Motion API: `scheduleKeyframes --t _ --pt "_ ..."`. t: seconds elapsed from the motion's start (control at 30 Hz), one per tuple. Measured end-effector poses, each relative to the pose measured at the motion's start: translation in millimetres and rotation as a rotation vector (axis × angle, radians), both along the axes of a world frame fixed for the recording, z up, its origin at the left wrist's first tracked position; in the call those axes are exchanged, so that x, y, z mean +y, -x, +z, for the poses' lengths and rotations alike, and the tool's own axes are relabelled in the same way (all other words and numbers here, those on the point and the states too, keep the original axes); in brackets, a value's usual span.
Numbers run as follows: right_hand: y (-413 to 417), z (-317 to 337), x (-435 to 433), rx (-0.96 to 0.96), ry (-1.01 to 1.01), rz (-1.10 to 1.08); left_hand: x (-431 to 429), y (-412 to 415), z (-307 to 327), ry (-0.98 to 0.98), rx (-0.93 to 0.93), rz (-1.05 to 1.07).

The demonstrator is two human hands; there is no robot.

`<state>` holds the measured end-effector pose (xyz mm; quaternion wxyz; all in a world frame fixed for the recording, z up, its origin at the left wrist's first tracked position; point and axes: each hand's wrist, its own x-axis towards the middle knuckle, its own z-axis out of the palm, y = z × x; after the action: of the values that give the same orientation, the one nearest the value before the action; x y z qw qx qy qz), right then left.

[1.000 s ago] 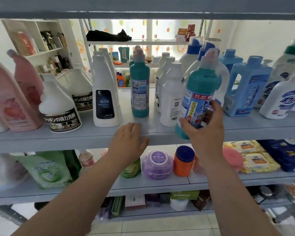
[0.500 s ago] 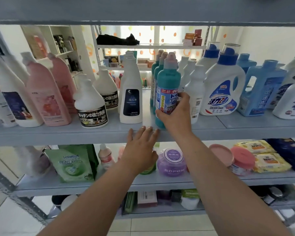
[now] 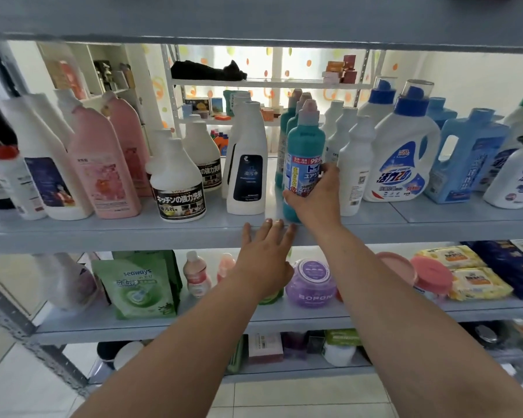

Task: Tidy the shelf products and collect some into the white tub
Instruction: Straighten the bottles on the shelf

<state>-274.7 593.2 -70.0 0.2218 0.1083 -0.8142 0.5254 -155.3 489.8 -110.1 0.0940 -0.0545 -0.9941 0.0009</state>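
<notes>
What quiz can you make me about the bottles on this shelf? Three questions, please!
1. True or false: the right hand grips the tall teal plastic bottle.
2. Where do the fingertips of the left hand rest? A) front edge of the grey metal shelf B) a purple round jar C) a pink bottle
3. Fill in: in the picture, the slim white plastic bottle with the dark label stands to the ___ of the teal bottle.

Key: 1 true; 2 A; 3 left.
</notes>
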Motion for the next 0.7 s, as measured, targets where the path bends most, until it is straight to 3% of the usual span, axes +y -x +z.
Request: scheduleKeyframes --t 0.13,0.37,0.53,0.7 --pt "-7.7 4.6 -1.7 -0.024 0.01 0.004 2.1 -0.8 -2.1 0.019 0.009 0.008" --pt "-43.3 1.2 35.0 -0.075 -0.148 0.035 0.8 3.1 -12.2 0.056 0.033 0.019" --pt "-41.7 -7.7 79.9 -0.017 -0.027 -0.141 6.5 5.9 -10.4 0.094 0.021 0.017" --pt "-8.3 1.2 92.1 -0.111 -0.023 -0.098 13.8 7.4 -12.2 0.059 0.06 0.046"
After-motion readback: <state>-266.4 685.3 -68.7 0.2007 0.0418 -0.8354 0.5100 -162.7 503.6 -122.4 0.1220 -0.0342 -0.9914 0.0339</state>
